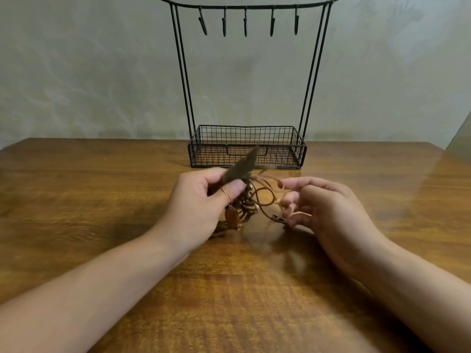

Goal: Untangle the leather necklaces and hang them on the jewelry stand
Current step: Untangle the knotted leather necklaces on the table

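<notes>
A tangle of brown leather necklaces (251, 203) hangs between my hands just above the wooden table (76, 189). My left hand (201, 200) pinches a dark leaf-shaped leather pendant (242, 168) between thumb and fingers, and it looks blurred. An orange-brown pendant (233, 219) dangles below that hand. My right hand (323, 205) has its fingers curled around a loop of cord near a small dark clasp (277, 219). The black wire jewelry stand (246, 146) rises behind, with several bare hooks (245, 22) on its top bar.
The stand's wire basket base (300, 151) sits at the table's far edge against a pale wall. A glass-like panel (458, 138) leans at the far right. Open tabletop lies on both sides of my arms.
</notes>
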